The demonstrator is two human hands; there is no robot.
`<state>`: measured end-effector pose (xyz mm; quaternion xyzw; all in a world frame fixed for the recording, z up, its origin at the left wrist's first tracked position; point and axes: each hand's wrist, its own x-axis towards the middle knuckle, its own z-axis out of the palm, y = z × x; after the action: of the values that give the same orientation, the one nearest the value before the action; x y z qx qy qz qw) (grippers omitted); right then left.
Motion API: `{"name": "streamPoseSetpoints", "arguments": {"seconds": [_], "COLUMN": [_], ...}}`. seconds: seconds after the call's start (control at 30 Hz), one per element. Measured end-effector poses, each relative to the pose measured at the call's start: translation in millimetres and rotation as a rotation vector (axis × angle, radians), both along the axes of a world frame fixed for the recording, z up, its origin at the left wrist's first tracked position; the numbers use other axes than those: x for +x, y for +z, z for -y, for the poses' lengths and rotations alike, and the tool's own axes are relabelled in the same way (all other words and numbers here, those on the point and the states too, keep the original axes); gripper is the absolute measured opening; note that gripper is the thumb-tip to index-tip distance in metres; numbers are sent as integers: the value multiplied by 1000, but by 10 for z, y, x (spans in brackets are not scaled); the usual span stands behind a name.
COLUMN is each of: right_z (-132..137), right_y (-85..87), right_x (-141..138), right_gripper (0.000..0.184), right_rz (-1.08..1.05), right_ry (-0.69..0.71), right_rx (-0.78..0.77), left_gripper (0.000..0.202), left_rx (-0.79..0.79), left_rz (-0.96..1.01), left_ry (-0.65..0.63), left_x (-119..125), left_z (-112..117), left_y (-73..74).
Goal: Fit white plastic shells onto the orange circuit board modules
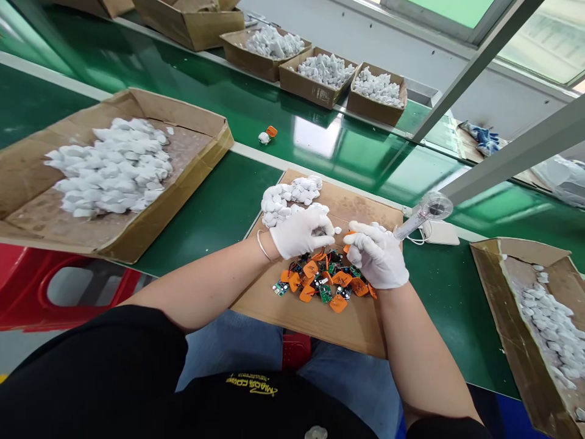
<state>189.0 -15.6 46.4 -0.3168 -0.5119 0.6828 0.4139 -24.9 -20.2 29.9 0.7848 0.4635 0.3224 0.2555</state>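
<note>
My left hand [302,233], in a white glove, has its fingers bent together beside a pile of white lumps [276,204]; what its fingertips pinch, if anything, is too small to make out. A small white bit [337,230] shows just off those fingertips. My right hand [380,255], also gloved, is closed on an orange plastic piece [347,242], mostly hidden by the fingers. Below both hands lies a heap of green circuit boards [325,294] with wires and orange plastic pieces [339,303]. All of this rests on a cardboard sheet [274,308].
A cardboard tray of white lumps [171,210] stands left, another cardboard tray [507,305] right. A clear handheld fan [432,210] is beside my right hand. Filled cardboard boxes [315,91] line the back. One orange piece [272,131] lies on the green table [219,207].
</note>
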Motion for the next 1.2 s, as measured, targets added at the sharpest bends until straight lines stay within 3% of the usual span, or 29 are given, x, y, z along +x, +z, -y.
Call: {"name": "streamPoseSetpoints", "arguments": {"seconds": [0.07, 0.17, 0.33, 0.4, 0.57, 0.7, 0.87, 1.2], "right_z": [6, 13, 3, -4, -1, 19, 30, 30], "right_y": [-10, -14, -9, -24, -51, -12, -3, -9], "right_x": [-9, -27, -45, -39, -26, -38, -54, -39], "right_gripper": [36, 38, 35, 33, 27, 32, 35, 39], "right_rz": [36, 42, -8, -19, 77, 45, 6, 19], "right_ry": [-8, -50, -68, -57, -111, -65, -19, -46], "right_rx": [13, -6, -22, -19, 20, -10, -86, -55], "left_gripper": [17, 19, 41, 36, 28, 18, 16, 26], "left_rx": [13, -52, -203, -206, -66, 54, 241, 285], "left_rz": [156, 350, 580, 634, 524, 542, 341, 268], "left_ry": [88, 122, -11, -66, -23, -5, -30, -83], "left_x": [24, 61, 97, 106, 131, 138, 106, 126], "left_z": [9, 30, 63, 86, 168, 198, 205, 225], "left_y": [-11, -23, -73, -76, -22, 12, 60, 45]}}
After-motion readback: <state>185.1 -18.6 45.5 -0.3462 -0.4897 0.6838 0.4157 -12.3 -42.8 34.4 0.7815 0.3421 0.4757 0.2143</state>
